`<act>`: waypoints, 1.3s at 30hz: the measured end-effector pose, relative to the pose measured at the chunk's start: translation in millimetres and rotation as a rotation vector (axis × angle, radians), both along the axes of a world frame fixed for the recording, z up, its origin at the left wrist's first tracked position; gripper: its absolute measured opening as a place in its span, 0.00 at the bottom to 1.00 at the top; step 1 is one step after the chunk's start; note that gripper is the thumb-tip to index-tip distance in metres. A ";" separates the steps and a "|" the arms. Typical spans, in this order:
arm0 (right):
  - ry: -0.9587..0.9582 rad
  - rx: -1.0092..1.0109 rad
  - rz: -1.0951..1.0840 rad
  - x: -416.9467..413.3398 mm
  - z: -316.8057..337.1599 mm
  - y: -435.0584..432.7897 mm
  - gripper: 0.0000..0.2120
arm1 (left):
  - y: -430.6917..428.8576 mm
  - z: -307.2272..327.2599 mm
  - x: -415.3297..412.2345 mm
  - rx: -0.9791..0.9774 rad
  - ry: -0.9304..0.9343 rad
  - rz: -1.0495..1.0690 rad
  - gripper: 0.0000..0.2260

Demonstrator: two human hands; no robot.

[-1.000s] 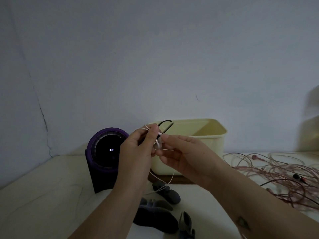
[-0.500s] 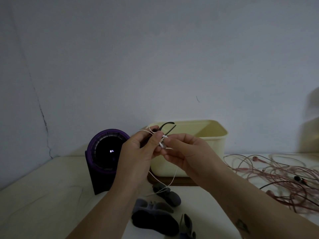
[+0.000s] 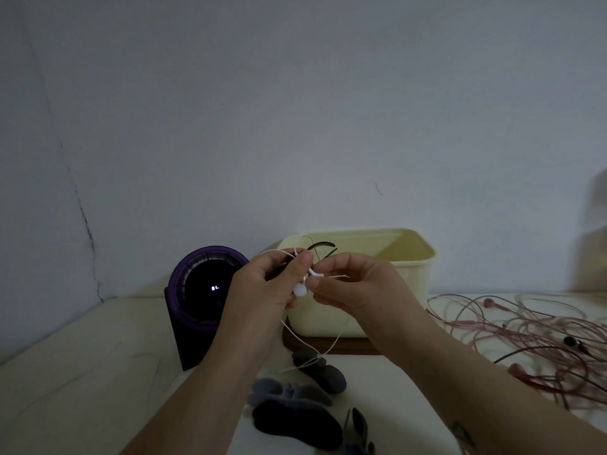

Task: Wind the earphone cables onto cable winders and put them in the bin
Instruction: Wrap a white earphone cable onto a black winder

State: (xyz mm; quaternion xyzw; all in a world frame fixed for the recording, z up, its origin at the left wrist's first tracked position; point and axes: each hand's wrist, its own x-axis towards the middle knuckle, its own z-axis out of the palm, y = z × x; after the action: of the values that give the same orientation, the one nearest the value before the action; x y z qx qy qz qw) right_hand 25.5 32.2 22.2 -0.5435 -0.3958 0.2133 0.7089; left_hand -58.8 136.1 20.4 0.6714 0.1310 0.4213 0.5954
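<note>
My left hand [image 3: 262,284] grips a dark cable winder [image 3: 323,249] whose black tips stick out above my fingers, together with loops of thin white earphone cable. A white earbud [image 3: 300,289] hangs between both hands. My right hand [image 3: 358,287] pinches the white cable [image 3: 335,343] beside the earbud; the slack drops in a loop toward the table. Both hands are held up in front of the cream bin [image 3: 414,280].
Several dark cable winders [image 3: 295,418] lie on the white table below my hands. A tangle of pink earphone cables [image 3: 532,336] spreads at the right. A purple round device [image 3: 200,297] stands left of the bin. The bin sits on a brown base [image 3: 331,346].
Both hands stayed in front of the bin. My right hand's pinch shifted along the cable, and the white earbud now hangs in plain sight between the hands.
</note>
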 end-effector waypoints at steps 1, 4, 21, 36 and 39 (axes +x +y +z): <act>-0.040 -0.012 -0.015 -0.7 0.0 0.0 0.04 | 0.0 -0.3 -0.3 0.000 -0.006 0.006 0.16; -0.010 -0.002 0.002 -4.0 -1.1 0.9 0.06 | -0.4 -0.6 -1.1 -0.041 -0.053 0.017 0.16; 0.495 0.083 0.313 -8.7 -2.4 4.1 0.08 | -12.4 0.9 -4.3 0.065 -0.049 0.043 0.09; 0.376 0.002 0.317 2.3 0.7 0.2 0.07 | 3.4 11.3 -13.4 0.033 0.057 -0.117 0.10; 0.326 -0.018 0.339 4.1 0.3 -0.8 0.06 | 0.3 11.0 -11.9 0.032 0.064 -0.089 0.05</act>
State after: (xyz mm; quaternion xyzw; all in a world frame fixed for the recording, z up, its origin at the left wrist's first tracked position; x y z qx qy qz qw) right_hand 29.6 31.4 22.5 -0.4336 -0.3597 0.4178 0.7127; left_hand -70.6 136.4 31.4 0.6992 0.1132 0.3750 0.5981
